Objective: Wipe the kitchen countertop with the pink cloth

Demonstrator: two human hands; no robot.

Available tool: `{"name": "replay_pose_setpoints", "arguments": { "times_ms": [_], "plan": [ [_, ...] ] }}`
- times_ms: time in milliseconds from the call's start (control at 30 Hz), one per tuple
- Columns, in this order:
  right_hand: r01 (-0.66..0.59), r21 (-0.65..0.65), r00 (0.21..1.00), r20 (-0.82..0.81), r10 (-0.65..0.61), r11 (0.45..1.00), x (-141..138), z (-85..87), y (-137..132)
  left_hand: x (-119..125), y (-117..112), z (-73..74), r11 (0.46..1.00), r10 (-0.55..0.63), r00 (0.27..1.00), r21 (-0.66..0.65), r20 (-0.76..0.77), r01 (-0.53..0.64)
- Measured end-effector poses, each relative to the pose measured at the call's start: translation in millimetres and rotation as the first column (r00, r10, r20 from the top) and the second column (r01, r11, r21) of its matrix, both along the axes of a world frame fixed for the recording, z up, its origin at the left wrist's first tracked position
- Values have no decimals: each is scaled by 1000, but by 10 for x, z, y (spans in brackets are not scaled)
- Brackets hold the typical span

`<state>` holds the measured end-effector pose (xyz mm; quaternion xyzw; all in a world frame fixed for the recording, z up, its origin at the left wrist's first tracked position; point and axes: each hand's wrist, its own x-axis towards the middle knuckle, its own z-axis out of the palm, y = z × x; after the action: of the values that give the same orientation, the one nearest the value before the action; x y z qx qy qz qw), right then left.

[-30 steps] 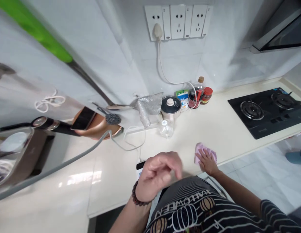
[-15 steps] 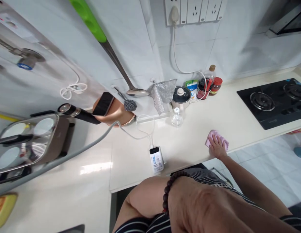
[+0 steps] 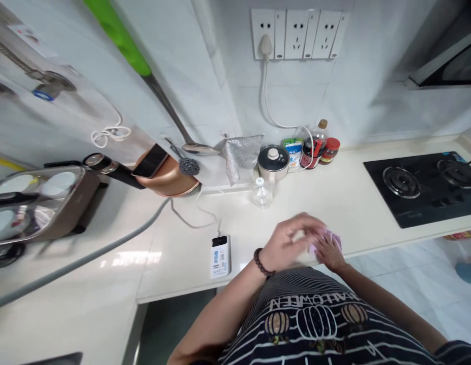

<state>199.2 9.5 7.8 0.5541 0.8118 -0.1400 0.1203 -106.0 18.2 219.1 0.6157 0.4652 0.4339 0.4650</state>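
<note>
My right hand [image 3: 329, 252] rests on a crumpled pink cloth [image 3: 336, 238] near the counter's front edge, its fingers pressed down on the fabric. My left hand [image 3: 290, 242], with a dark bead bracelet at the wrist, reaches in from the left. Its thumb stands apart from the curved fingers, which are slightly blurred. Those fingertips overlap the left side of the cloth in view; whether they touch it I cannot tell. To the left of this hand, a white power bank [image 3: 220, 257] with a cable lies on the counter. A clear bottle [image 3: 262, 195] stands behind.
A small lidded pot [image 3: 273, 163] and a red-lidded jar [image 3: 329, 151] stand against the wall. At right is a black gas hob [image 3: 421, 190]. A grey hose [image 3: 117, 240] crosses the counter on the left, near a copper-coloured pan [image 3: 172, 177] and a dish box [image 3: 73, 210].
My left arm has swung from the foreground over to the cloth, hand beside my right hand. The cloth and right hand appear further left in view; the camera has shifted too.
</note>
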Motion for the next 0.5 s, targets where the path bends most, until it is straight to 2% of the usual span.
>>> {"name": "replay_pose_setpoints", "arguments": {
  "times_ms": [33,67,100,200,233,300,400,500],
  "plan": [
    [-51,-26,999,-17,50,998,103,-1,-11,13,59,-178,995,95,989,-1,-109,-96],
    [-95,-54,995,-36,93,994,203,-7,-18,-3,73,-375,959,272,925,-10,-267,-285],
    [-135,-78,990,-57,131,988,293,-17,-18,-47,40,-586,918,367,868,-22,-335,-397],
    [-218,-118,975,-80,209,969,470,-44,72,-269,-268,-1231,803,511,725,-44,-462,-594],
    [-234,-118,971,-82,225,965,490,-45,144,-341,-397,-1427,762,538,644,-14,-544,-648],
    [-241,-102,969,-81,234,965,467,-28,361,-440,-614,-1757,717,554,533,41,-639,-696],
    [-213,-67,976,-63,209,975,309,35,849,-469,-752,-2057,679,556,429,91,-712,-728],
    [-191,-61,981,-26,190,980,82,104,1450,-438,-740,-2160,658,547,385,98,-743,-747]
  ]
}}
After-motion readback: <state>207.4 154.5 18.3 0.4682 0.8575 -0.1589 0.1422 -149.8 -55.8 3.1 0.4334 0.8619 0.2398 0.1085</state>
